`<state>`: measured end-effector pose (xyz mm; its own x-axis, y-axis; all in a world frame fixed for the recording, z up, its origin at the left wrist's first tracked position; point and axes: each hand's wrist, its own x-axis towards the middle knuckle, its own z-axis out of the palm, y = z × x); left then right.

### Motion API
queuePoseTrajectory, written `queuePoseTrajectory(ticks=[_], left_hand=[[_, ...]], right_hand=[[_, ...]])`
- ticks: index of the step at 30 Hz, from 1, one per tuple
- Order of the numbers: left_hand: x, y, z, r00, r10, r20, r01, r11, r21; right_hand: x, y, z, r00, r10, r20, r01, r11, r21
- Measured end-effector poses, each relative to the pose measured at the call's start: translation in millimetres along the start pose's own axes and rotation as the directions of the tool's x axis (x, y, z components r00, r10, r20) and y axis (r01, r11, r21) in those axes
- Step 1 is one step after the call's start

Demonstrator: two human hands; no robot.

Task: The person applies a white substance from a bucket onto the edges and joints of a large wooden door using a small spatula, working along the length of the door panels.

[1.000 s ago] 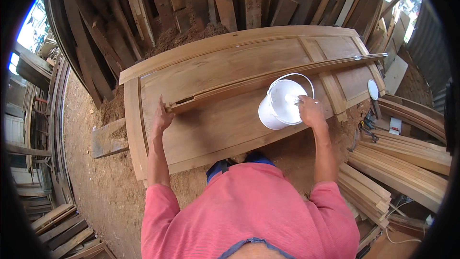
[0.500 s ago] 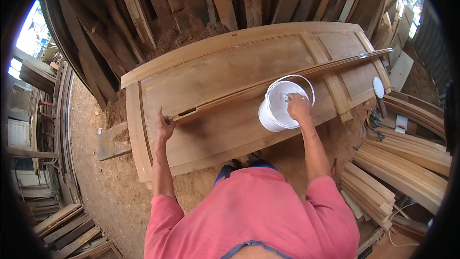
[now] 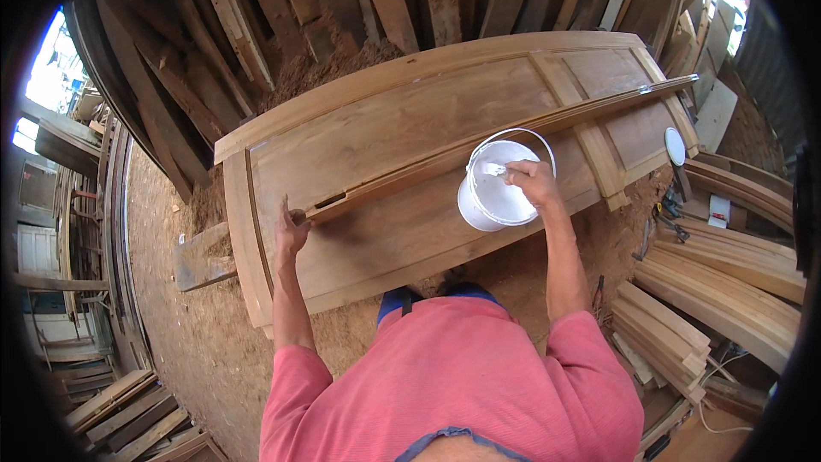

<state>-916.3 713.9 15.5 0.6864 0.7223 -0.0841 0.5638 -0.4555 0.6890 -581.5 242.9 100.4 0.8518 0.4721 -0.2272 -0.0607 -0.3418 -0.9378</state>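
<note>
A long, narrow wooden strip (image 3: 393, 173) with a slot near its left end slants across a panelled wooden door (image 3: 342, 133), which lies flat. My left hand (image 3: 292, 229) is closed on the strip's left end, one finger pointing up. On the door's near side stands a white bucket (image 3: 475, 210), its wire handle raised toward the far side, with whitish stuff inside. Over the bucket's opening, my right hand (image 3: 534, 182) is closed on a small tool (image 3: 494, 169) whose tip is coated white. The fingers hide most of that tool, so its exact kind cannot be told.
Rough planks (image 3: 389, 13) lean in a row behind the door. A round white lid (image 3: 675, 146) rests at the door's right end. Stacked timber (image 3: 718, 287) and pliers-like hand tools (image 3: 673, 221) lie to the right. More boards (image 3: 128, 411) are piled at lower left.
My right hand has lifted slightly from inside the bucket, and the white-coated tip now shows more clearly. My left hand stays on the strip's end.
</note>
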Motion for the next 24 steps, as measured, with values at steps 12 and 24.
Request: queuePoseTrajectory(ticks=[12, 24], left_hand=[[16.7, -15.3, -10.7, 0.954, 0.144, 0.262, -0.185, 0.973, 0.139], [17.4, -14.6, -10.0, 0.934, 0.113, 0.338, -0.214, 0.936, 0.280]], right_hand=[[-96.1, -39.3, -23.0, 0.991, 0.121, -0.062, -0.109, 0.978, 0.179], [-102.7, -100.4, 71.4, 0.996, 0.008, 0.088, -0.038, 0.938, 0.345]])
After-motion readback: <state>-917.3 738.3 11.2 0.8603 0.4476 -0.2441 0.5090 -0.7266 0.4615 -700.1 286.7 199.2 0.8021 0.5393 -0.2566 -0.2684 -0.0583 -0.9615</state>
